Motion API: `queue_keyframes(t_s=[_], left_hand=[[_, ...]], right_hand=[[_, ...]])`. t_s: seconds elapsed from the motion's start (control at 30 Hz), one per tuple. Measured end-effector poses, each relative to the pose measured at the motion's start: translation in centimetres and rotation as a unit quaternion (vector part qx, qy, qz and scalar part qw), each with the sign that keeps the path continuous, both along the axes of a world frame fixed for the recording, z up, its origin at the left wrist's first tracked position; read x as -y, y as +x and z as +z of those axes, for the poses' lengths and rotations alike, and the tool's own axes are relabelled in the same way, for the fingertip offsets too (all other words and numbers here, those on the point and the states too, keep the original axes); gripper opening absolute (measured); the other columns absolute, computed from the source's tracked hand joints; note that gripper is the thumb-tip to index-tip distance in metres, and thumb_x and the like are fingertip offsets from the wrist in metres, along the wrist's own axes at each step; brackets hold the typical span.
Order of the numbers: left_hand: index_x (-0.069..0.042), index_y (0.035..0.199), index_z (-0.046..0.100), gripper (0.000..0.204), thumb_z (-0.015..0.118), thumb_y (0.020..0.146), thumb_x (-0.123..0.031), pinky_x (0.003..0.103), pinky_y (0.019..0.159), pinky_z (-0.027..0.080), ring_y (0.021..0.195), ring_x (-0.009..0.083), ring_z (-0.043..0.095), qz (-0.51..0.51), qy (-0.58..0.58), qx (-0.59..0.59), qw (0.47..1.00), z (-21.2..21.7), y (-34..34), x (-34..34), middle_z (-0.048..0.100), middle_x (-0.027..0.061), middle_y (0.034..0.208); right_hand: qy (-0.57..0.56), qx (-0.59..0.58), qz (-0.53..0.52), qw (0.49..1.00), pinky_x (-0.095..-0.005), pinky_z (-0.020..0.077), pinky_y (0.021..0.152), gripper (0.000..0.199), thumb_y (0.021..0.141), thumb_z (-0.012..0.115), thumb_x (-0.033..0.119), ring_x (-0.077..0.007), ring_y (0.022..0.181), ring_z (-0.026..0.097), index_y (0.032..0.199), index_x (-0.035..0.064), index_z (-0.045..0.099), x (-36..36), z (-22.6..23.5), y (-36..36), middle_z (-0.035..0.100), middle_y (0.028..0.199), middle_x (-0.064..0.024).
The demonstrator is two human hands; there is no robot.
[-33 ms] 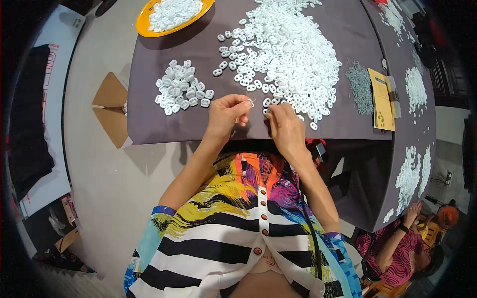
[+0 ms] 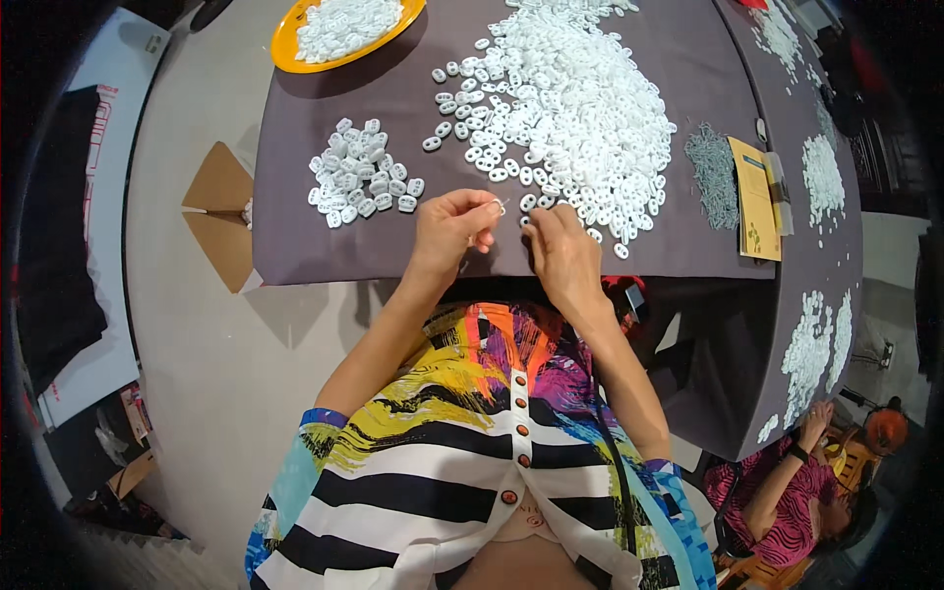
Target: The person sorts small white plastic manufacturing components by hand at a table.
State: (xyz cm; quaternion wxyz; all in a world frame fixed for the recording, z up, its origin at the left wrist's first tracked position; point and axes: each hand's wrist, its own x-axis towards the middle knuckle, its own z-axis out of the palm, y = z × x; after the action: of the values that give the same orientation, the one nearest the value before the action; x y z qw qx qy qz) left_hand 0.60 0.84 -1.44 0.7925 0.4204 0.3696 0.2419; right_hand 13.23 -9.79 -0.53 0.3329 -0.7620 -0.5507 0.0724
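My left hand (image 2: 454,228) is closed in a pinch above the near part of the table. Between its thumb and forefinger sits a small white plastic piece (image 2: 501,206), mostly covered by the fingers. My right hand (image 2: 567,251) is curled, its fingertips closed at a white two-hole oval piece (image 2: 525,221) on the near edge of the big pile. Loose white two-hole oval pieces make up that pile (image 2: 590,128). A smaller group of thicker white pieces (image 2: 351,172) lies to the left of my left hand.
A yellow plate (image 2: 285,54) heaped with white pieces stands at the far left. To the right lie a heap of thin grey metal bits (image 2: 712,177) and a yellow booklet (image 2: 754,202). More white piles (image 2: 806,344) and a seated person (image 2: 787,492) are further right. A cardboard box (image 2: 218,187) stands left of the table.
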Motion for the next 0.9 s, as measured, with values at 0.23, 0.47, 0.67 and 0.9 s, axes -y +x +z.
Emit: queue_keyframes(t_s=[0.23,0.47,0.67,0.9], left_hand=[[0.002,0.085,0.059,0.012,0.061,0.079,-0.007,0.020,0.045,0.043,0.051,0.0100,0.054,0.001,-0.034,0.003,0.999,0.7,0.8,1.4,0.057,0.0050,0.067],[0.002,0.083,0.060,0.010,0.061,0.077,-0.006,0.020,0.043,0.043,0.049,0.0089,0.052,-0.004,-0.007,-0.006,1.000,1.8,1.5,1.8,0.057,0.0042,0.065],[0.001,0.082,0.061,0.009,0.060,0.077,-0.006,0.019,0.043,0.041,0.048,0.0063,0.050,-0.025,0.068,-0.039,0.997,2.4,2.0,2.3,0.057,0.0016,0.064],[0.001,0.082,0.061,0.009,0.060,0.078,-0.008,0.017,0.045,0.040,0.049,0.0048,0.049,-0.038,0.099,-0.031,0.994,2.6,2.0,2.5,0.057,0.0003,0.064]], right_hand=[[-0.023,0.008,0.005,1.000,-0.0354,0.0438,0.052,0.015,0.074,0.061,0.004,-0.0289,0.062,0.056,0.087,0.0034,0.056,0.1,-0.9,0.3,0.052,0.077,-0.0123],[0.032,-0.529,-0.060,0.846,-0.0220,0.0459,0.056,0.009,0.083,0.056,0.009,-0.0099,0.066,0.057,0.087,0.0018,0.054,0.3,0.8,1.4,0.057,0.079,-0.0028],[0.063,-0.565,-0.037,0.822,-0.0219,0.0481,0.060,0.011,0.086,0.053,0.009,-0.0110,0.070,0.059,0.092,0.0005,0.052,0.4,1.8,1.6,0.057,0.079,-0.0046],[0.082,-0.544,-0.016,0.835,-0.0216,0.0485,0.060,0.014,0.086,0.052,0.008,-0.0108,0.068,0.059,0.097,-0.0014,0.053,0.5,1.7,1.6,0.059,0.077,-0.0058]])
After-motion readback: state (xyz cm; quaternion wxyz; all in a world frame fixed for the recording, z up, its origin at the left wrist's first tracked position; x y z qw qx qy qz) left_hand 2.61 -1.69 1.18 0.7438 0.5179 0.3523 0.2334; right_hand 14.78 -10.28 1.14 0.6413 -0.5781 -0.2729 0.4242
